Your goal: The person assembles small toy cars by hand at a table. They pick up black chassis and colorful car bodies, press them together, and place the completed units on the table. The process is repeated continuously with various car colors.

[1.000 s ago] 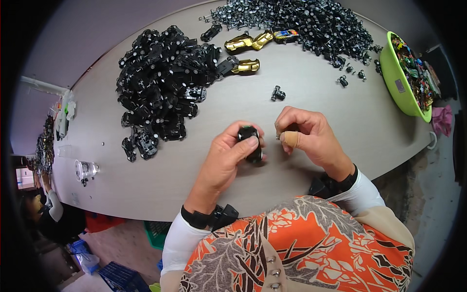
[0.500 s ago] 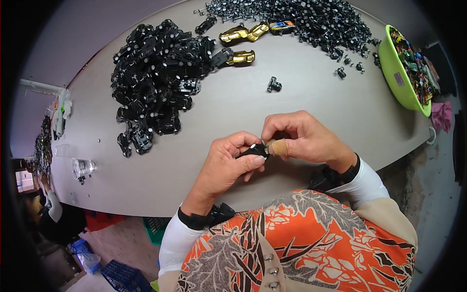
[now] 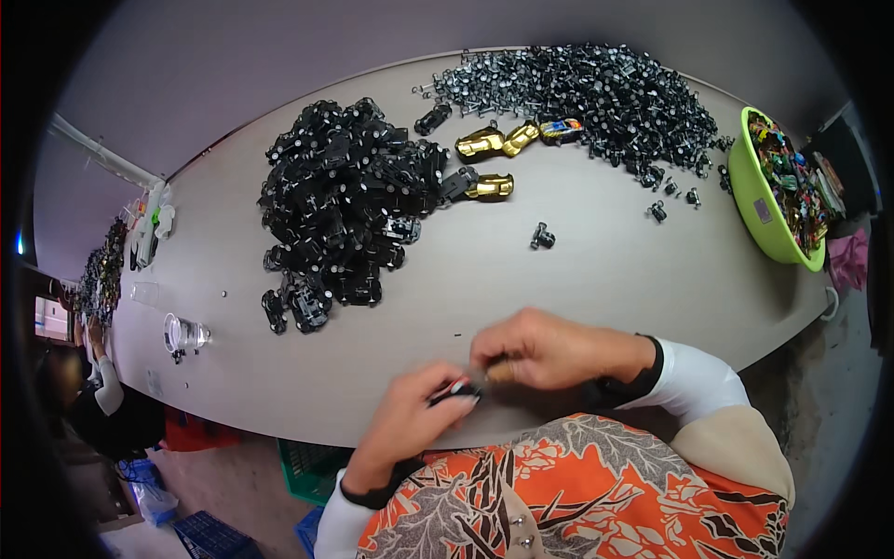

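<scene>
My left hand (image 3: 405, 415) is closed round a small black and red toy car (image 3: 454, 392), low over the table near my body. Just to the right, my right hand (image 3: 545, 349) is closed in a pinch close to the car's end, with a tan bandage round its thumb. Motion smears its fingertips, and whatever sits between them is hidden. Ahead of the hands lies a loose black wheel-and-axle piece (image 3: 542, 236). A tiny dark bit (image 3: 457, 334) rests on the table just beyond my fingers.
Black car chassis form a big heap (image 3: 340, 205) at left. Wheel axles make another pile (image 3: 596, 102) at the back. Gold toy cars (image 3: 480, 143) lie between. A green basin (image 3: 752, 196) of colourful parts stands at right, a clear cup (image 3: 183, 333) at left. Another person (image 3: 93, 401) works far left.
My view has tilted, so the table's contents sit lower in the picture. My right hand has moved slightly off the car's end, while the left still grips the car.
</scene>
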`<action>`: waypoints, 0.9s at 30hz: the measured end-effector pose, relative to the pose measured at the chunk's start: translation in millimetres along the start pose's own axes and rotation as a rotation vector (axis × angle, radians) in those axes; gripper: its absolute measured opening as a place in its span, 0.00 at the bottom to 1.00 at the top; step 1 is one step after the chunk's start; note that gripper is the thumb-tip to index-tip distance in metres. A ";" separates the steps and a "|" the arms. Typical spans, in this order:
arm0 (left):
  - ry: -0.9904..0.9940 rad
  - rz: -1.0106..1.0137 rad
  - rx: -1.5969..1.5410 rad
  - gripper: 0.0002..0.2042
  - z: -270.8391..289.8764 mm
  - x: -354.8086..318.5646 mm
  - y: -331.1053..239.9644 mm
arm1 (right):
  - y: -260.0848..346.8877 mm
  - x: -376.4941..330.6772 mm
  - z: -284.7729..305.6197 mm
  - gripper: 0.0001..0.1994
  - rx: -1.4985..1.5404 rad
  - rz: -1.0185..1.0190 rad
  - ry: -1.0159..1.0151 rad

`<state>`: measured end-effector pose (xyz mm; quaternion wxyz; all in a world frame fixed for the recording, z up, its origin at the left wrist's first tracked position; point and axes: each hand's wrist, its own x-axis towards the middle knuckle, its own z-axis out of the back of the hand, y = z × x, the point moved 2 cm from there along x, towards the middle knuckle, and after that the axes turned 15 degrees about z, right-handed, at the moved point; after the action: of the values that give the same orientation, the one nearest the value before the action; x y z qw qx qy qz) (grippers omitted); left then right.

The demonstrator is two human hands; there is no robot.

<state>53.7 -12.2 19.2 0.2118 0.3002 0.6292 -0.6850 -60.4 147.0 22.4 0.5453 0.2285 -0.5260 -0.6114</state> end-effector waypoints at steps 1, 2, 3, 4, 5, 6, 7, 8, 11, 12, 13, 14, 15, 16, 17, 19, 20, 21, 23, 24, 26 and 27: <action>-0.038 -0.179 0.087 0.09 12.5 -8.0 7.9 | -3.6 6.4 8.9 0.08 0.015 0.032 0.017; -0.082 -0.352 0.175 0.09 25.9 -20.4 19.2 | -8.6 11.3 26.7 0.08 -0.085 0.054 -0.052; -0.120 -0.238 0.114 0.09 36.0 -38.0 33.8 | -23.6 13.6 46.6 0.09 -0.297 0.146 -0.129; -0.161 -0.119 0.053 0.10 45.8 -59.2 51.4 | -30.6 18.0 65.9 0.11 -0.467 0.090 -0.242; -0.210 -0.056 0.040 0.09 55.0 -78.7 72.6 | -37.4 23.7 78.9 0.11 -0.585 0.075 -0.341; -0.235 -0.021 0.027 0.10 59.5 -95.4 81.9 | -40.9 29.5 89.8 0.12 -0.769 0.061 -0.332; -0.292 0.024 -0.138 0.10 59.4 -104.7 102.8 | -47.6 31.4 96.4 0.12 -0.851 0.048 -0.326; -0.354 0.088 -0.166 0.12 64.2 -114.3 131.1 | -57.4 34.7 98.2 0.12 -0.876 0.036 -0.314; -0.580 0.353 -0.021 0.14 70.6 -124.3 177.9 | -74.8 39.3 97.3 0.12 -0.935 -0.021 -0.245; -0.665 0.453 0.067 0.15 71.6 -125.2 176.7 | -74.9 42.5 96.4 0.12 -0.950 -0.039 -0.217; -0.637 0.415 0.032 0.15 73.0 -125.9 171.2 | -72.3 42.6 97.7 0.12 -0.901 -0.084 -0.235; -0.608 0.378 -0.001 0.16 76.0 -128.4 162.2 | -66.4 40.8 100.1 0.12 -0.851 -0.129 -0.253; -0.574 0.340 -0.042 0.17 75.6 -129.5 145.3 | -61.9 37.5 101.6 0.12 -0.804 -0.176 -0.264; -0.502 0.212 0.019 0.15 73.2 -126.4 107.8 | -62.2 31.4 103.2 0.11 -0.588 -0.194 -0.288; -0.429 0.045 0.095 0.15 70.2 -117.9 72.1 | -62.0 21.6 106.7 0.10 -0.371 -0.212 -0.314; -0.421 -0.193 0.343 0.13 61.9 -85.2 12.6 | -58.6 0.4 117.8 0.09 -0.009 -0.312 -0.366; -0.445 -0.282 0.434 0.12 52.4 -63.3 -15.3 | -54.6 -11.7 123.0 0.09 0.142 -0.398 -0.389; -0.464 -0.401 0.548 0.10 44.5 -38.3 -41.8 | -51.8 -22.1 126.1 0.09 0.296 -0.478 -0.411; -0.501 -0.733 0.666 0.06 30.1 23.0 -78.5 | -59.3 -41.4 127.9 0.07 0.348 -0.526 -0.505; -0.581 -0.790 0.725 0.07 24.4 50.8 -92.3 | -59.9 -47.5 127.5 0.06 0.368 -0.541 -0.527; -0.765 -0.821 0.878 0.07 13.6 92.7 -115.0 | -64.5 -55.3 124.2 0.04 0.385 -0.587 -0.540; -0.861 -0.796 0.981 0.06 9.0 110.9 -123.3 | -64.1 -59.3 121.8 0.04 0.390 -0.584 -0.553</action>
<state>-110.9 3.2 34.8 0.0180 -0.1829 0.1756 -0.9671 -173.8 239.3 -10.5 0.1354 0.2937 -0.6710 -0.6672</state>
